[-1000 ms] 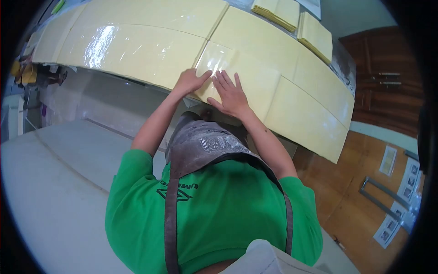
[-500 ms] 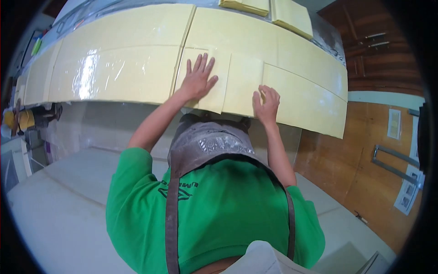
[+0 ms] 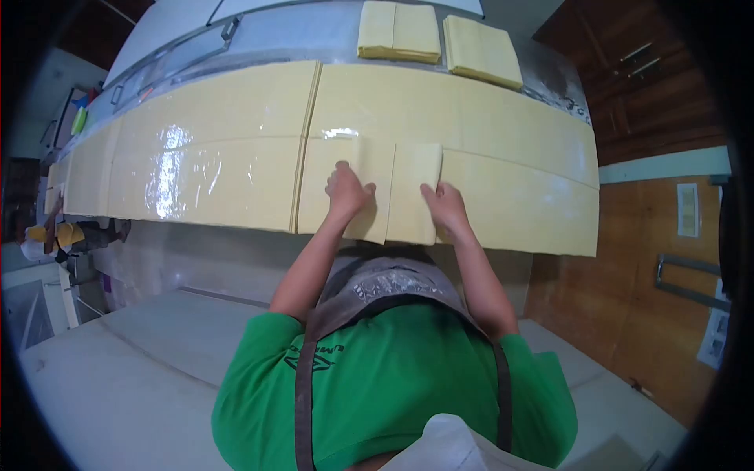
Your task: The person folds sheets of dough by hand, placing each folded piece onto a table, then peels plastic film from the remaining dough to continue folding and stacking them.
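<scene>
A long pale yellow sheet (image 3: 514, 208) with a smooth surface lies along the front of the table, folded over in front of me. My right hand (image 3: 448, 208) pinches the right edge of the upper folded layer (image 3: 414, 184), thumb and fingers close together. On the folded part to the left rests my left hand (image 3: 349, 191), its fingers curled in and its thumb toward the right hand. What lies under those curled fingers is hidden. Just left of it, a seam (image 3: 306, 141) runs between this sheet and another shiny yellow sheet (image 3: 212, 153).
Two stacks of folded yellow sheets, one (image 3: 399, 31) beside the other (image 3: 483, 51), stand at the far side of the table. Far left, another person (image 3: 63, 235) is by the table end. A wooden door (image 3: 628, 235) with a metal handle is on the right.
The view has tilted up, showing more of the table's far side. My left hand has gone from flat and spread to curled. My right fingers have closed at the layer's edge.
</scene>
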The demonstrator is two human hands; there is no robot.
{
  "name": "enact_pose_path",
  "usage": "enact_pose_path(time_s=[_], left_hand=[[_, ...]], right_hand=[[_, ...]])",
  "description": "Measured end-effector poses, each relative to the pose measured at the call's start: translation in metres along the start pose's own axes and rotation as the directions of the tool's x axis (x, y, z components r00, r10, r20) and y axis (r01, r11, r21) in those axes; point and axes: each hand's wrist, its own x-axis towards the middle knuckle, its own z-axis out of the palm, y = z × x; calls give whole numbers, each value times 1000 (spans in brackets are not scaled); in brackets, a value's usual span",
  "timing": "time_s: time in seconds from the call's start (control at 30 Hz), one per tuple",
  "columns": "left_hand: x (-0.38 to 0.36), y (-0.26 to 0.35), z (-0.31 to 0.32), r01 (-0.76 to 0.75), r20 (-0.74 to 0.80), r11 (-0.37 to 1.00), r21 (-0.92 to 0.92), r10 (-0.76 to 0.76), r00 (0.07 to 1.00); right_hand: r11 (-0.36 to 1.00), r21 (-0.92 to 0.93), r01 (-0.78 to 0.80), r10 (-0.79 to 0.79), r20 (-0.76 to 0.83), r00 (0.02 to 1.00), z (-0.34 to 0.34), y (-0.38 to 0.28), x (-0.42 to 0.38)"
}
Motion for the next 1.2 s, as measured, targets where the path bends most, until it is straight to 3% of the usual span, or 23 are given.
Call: enact_pose_path(time_s=[0.03,0.1,0.2,0.27,0.37,0.4,0.43,0.5,0.57,0.63,0.7,0.77,0.8,0.87,0.9,0.93,0.97,1.03,1.07,1.1,1.13,1.17,1.2], left_hand=[[10,-6,1,24,2,993,-113,-24,1000],[14,-9,4,-24,-30,994,-111,21,999],[3,6,1,-61,-86,983,-176,46,995],[-5,20,-3,-51,-123,968,-245,21,992],[1,32,-10,-53,-135,943,-328,9,991],[13,34,-13,-46,-94,876,-480,1,996],[29,36,-19,-33,-50,786,-617,3,999],[75,51,-43,-27,-59,816,-577,-8,998],[134,78,-72,4,-1,721,-693,-7,1000],[212,103,-96,-91,-57,726,-682,71,996],[292,118,-103,-183,-113,615,-767,151,982],[355,148,-120,-174,-80,568,-804,186,979],[388,155,-123,-148,-45,610,-779,180,983],[441,157,-109,-72,13,688,-722,117,993],[465,154,-96,-32,30,726,-687,72,997],[485,149,-81,-11,-9,854,-521,8,1000],[498,145,-62,13,-54,944,-328,-32,998],[511,134,-43,11,-34,851,-525,-34,999],[496,137,-37,32,1,859,-511,-36,999],[473,145,-42,-134,-264,919,-371,34,964],[460,156,-41,-273,-492,943,-189,150,857],[460,153,-34,-367,-506,930,-16,309,805],[468,141,-23,-376,-528,911,169,406,746]], right_hand=[[999,-55,-1,11,182,983,-12,-7,-3],[970,-41,239,-235,84,968,1,15,1],[954,-43,296,-292,72,954,2,15,8],[942,104,320,-330,95,939,-14,-6,0],[893,134,430,-446,127,886,-38,-27,9],[854,166,493,-511,90,855,-44,-32,18],[848,173,500,-519,84,851,-50,-41,33],[838,270,474,-501,40,864,-64,-64,70],[826,259,501,-518,-2,855,-75,-86,113],[806,305,507,-494,-123,860,-89,-115,180],[800,240,550,-512,-205,834,-109,-146,243],[834,279,477,-459,-129,879,-126,-164,306],[863,240,445,-430,-117,895,-137,-178,326],[786,406,466,-441,-160,883,-110,-163,412],[843,489,225,-246,-23,969,-107,-167,420],[931,365,27,-81,135,988,-115,-182,404],[931,363,-33,-30,168,985,-108,-173,387],[973,227,33,-57,102,993,-102,-153,367],[982,183,43,-59,80,995,-100,-140,359],[967,122,223,-219,-41,975,-104,-115,342],[924,35,381,-372,-158,915,-113,-90,331],[943,41,330,-319,-172,932,-127,-61,324],[948,-110,299,-317,-244,916,-145,-26,317]])
